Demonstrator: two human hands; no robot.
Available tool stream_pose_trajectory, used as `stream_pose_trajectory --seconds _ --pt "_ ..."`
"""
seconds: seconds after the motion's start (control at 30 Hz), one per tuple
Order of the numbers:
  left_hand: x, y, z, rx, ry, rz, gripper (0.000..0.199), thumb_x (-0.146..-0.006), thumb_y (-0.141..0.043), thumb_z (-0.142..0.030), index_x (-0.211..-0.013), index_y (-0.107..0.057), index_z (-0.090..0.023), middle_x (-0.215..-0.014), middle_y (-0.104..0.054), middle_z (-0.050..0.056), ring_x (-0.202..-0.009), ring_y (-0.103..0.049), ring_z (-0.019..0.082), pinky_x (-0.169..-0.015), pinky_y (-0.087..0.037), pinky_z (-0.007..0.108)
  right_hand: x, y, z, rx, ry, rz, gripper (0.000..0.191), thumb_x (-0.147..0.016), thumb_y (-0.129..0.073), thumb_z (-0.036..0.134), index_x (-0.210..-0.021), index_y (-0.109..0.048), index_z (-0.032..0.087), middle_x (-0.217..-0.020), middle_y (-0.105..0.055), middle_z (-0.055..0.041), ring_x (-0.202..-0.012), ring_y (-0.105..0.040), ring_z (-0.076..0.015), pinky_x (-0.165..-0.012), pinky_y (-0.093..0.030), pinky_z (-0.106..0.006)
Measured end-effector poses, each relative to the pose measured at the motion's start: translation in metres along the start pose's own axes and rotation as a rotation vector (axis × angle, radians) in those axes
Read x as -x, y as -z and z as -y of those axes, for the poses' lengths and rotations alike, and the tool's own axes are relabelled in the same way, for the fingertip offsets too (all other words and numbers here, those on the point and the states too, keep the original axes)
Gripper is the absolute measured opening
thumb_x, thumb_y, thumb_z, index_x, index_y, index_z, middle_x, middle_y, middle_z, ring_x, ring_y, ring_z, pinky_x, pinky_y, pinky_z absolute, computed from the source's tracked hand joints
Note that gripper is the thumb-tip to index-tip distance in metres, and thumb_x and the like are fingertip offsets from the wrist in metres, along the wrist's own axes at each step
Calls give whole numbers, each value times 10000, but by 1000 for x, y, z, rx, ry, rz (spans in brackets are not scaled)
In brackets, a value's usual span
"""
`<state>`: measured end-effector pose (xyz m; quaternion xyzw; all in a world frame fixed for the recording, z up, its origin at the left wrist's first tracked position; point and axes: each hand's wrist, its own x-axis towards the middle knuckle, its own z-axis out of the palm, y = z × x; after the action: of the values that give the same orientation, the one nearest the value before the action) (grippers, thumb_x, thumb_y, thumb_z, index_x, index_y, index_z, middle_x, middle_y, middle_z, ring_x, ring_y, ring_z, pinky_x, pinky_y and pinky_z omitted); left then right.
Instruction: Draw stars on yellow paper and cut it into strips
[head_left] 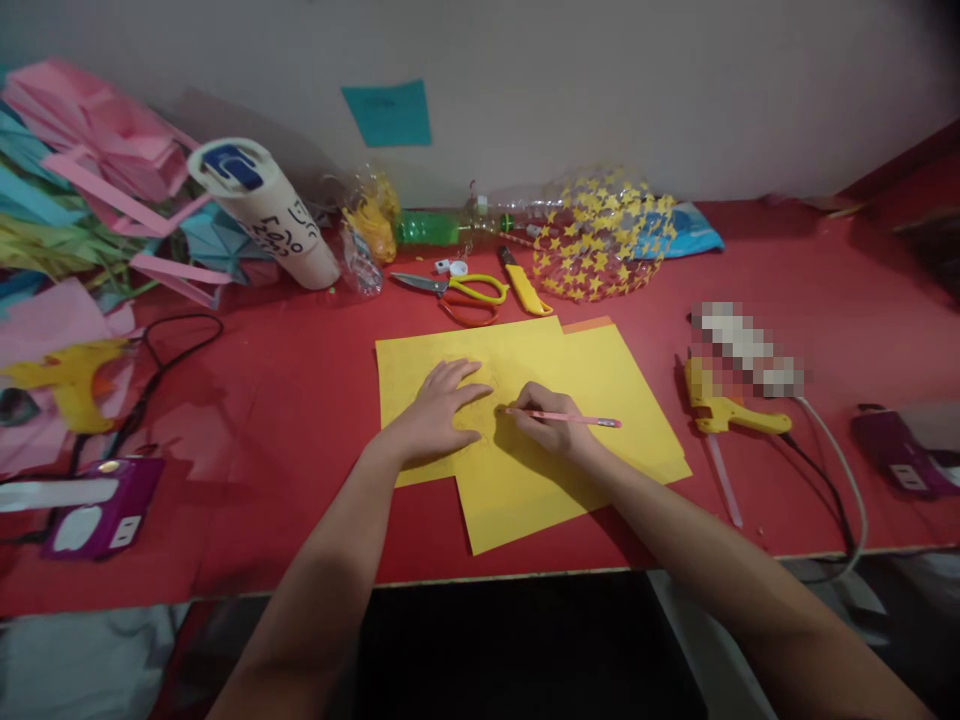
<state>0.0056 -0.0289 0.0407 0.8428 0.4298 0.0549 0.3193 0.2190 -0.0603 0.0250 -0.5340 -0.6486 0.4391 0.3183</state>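
Yellow paper sheets [592, 400] overlap at the middle of the red table, with an orange edge showing behind them. My left hand [441, 412] lies on the left part of the paper, its fingers spread. In my right hand [551, 420] is a pink pencil [581, 417], pinched near its point, the eraser end toward the right. The pencil's tip is at the paper, between my two hands. Faint pencil lines show near my left fingers, but what they depict is too dim to make out.
Behind the paper lie scissors [457, 288] and a yellow utility knife [527, 285]. A white tumbler [274, 220] stands beside folded paper pieces [105, 140]. Yellow glue guns [731, 412] lie on both sides, with cords. A star-patterned clear wrap [604, 235] rests near the wall.
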Motion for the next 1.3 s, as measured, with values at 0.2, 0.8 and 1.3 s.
stream_pose_trajectory --seconds 0.2,0.8,1.3 --pt "0 2 -5 -2 22 23 606 -759 -696 -259 -1343 -549 -189 -1589 -262 108 -1497 -119 304 -1231 -58 513 0 0 2 -30 -13 11 171 -743 -515 361 -660 -462 221 -565 -490 31 -527 -411 -119 -504 -307 -254" --pt "2 -1 0 7 32 10 564 -781 -676 -303 -1329 -547 -256 -1594 -262 62 -1499 -110 289 -1226 -91 514 -2 2 -2 -8 52 56 145 -675 -509 255 -589 -397 221 -516 -420 46 -477 -336 -83 -454 -241 -229" --pt "2 -3 2 -5 16 -5 562 -793 -670 -316 -1337 -535 -267 -1595 -262 49 -1498 -116 286 -1224 -101 513 -2 -1 -5 -3 74 73 158 -709 -533 269 -606 -424 219 -502 -420 52 -472 -341 -87 -464 -253 -232"
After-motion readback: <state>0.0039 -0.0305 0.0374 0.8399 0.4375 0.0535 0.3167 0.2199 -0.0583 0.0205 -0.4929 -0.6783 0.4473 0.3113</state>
